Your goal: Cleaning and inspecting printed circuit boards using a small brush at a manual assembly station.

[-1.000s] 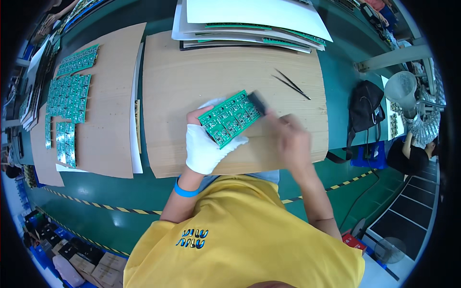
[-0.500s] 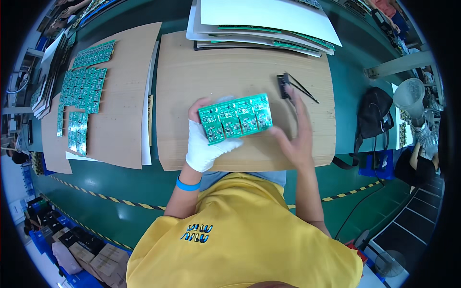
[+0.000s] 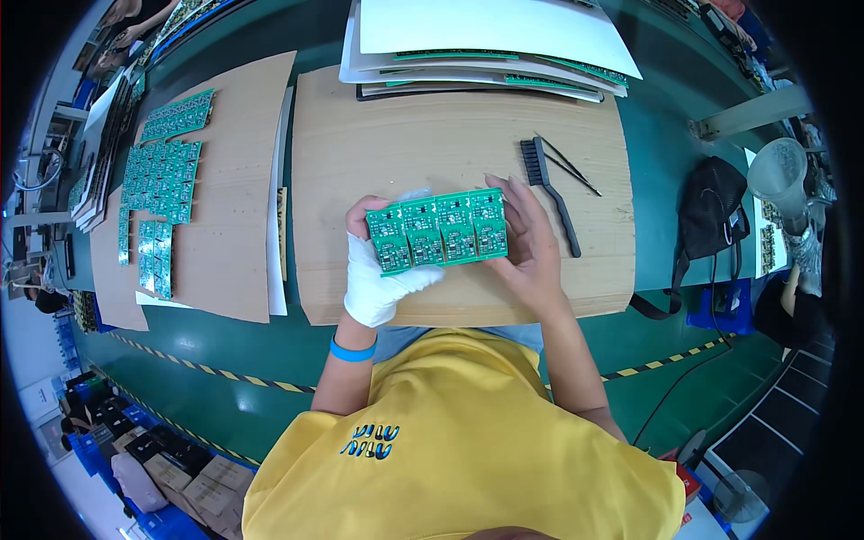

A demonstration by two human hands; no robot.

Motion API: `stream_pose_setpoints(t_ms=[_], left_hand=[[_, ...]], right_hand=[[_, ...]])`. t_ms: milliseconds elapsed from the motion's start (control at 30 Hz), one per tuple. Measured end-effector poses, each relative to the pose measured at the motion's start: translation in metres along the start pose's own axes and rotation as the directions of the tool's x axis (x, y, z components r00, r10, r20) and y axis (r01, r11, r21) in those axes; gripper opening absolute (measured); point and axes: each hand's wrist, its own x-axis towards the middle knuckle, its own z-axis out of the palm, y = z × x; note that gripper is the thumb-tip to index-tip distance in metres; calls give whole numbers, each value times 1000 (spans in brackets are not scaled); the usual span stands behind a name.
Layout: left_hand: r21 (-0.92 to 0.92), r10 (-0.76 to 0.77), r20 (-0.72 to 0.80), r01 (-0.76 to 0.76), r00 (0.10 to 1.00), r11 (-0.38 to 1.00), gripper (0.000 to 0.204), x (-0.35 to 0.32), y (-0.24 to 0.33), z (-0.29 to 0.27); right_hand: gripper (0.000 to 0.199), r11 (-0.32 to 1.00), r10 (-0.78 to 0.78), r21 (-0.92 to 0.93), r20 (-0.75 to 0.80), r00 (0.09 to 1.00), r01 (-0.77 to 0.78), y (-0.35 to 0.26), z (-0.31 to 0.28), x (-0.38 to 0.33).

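A green circuit board panel (image 3: 438, 229), made of several joined sections, is held up over the cardboard sheet (image 3: 342, 135). My left hand (image 3: 371, 270), in a white glove that leaves fingertips bare, grips its left end with the thumb along the lower edge. At the right end, my right hand (image 3: 529, 243) is bare and closed around the board's edge, thumb below and fingers behind. To the right lie a black brush (image 3: 552, 193), bristles at its far end, and dark tweezers (image 3: 571, 166) just beyond it.
More green circuit boards (image 3: 162, 175) lie on another cardboard sheet (image 3: 229, 198) at left. A stack of white sheets (image 3: 486, 31) with boards between them stands at the far side. A black backpack (image 3: 711, 207) sits at right, near a grey post (image 3: 751, 112).
My right hand has moved left from beside the brush and taken hold of the board's right end. The board is now more level, and the brush handle is uncovered.
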Motion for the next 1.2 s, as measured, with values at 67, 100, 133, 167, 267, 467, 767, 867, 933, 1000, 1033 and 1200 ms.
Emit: stream_pose_setpoints(t_ms=[67, 100, 133, 167, 267, 467, 767, 867, 933, 1000, 1033, 1200], left_hand=[[-81, 27, 31, -25, 999, 996, 98, 1, 0, 0], [-80, 27, 31, -24, 999, 997, 98, 1, -3, -4], [-34, -4, 38, 5, 999, 999, 90, -1, -9, -12], [11, -35, 43, 35, 998, 999, 82, -3, -15, -20], [36, -123, 12, 122, 992, 992, 69, -3, -7, -7], [9, -228, -44, 228, 973, 974, 65, 1, 7, 11], [-49, -147, -38, 145, 988, 988, 57, 1, -2, 6], [-99, -205, -72, 198, 976, 975, 58, 3, -2, 1], [-112, -207, -70, 199, 976, 974, 59, 2, -2, 1], [-132, -210, -67, 200, 975, 971, 60, 2, 0, 1], [-132, -209, -66, 199, 976, 971, 60, 2, 1, 2], [-96, -158, -78, 150, 984, 984, 59, 3, 2, 0]], right_hand=[[61, 983, -137, -135, -86, 987, 125, -4, 5, 3], [47, 962, -208, -206, -122, 971, 180, -4, 6, 3], [47, 962, -207, -204, -121, 971, 180, -2, 2, 0], [31, 981, -96, -181, -141, 985, 70, 5, -6, -6], [21, 978, 134, -135, -180, 974, -160, 12, -16, -16], [39, 962, 235, -55, -333, 913, -268, -9, 1, 2], [43, 959, 229, -98, -282, 932, -266, -5, -2, -2], [48, 961, 220, -99, -288, 932, -258, -9, 2, 0], [52, 962, 215, -102, -292, 932, -253, -10, 2, 0], [56, 964, 221, -85, -277, 935, -252, -8, 2, -1], [58, 965, 223, -76, -269, 937, -251, -8, 2, -1], [57, 972, 209, -61, -226, 951, -228, -11, 1, 0]])
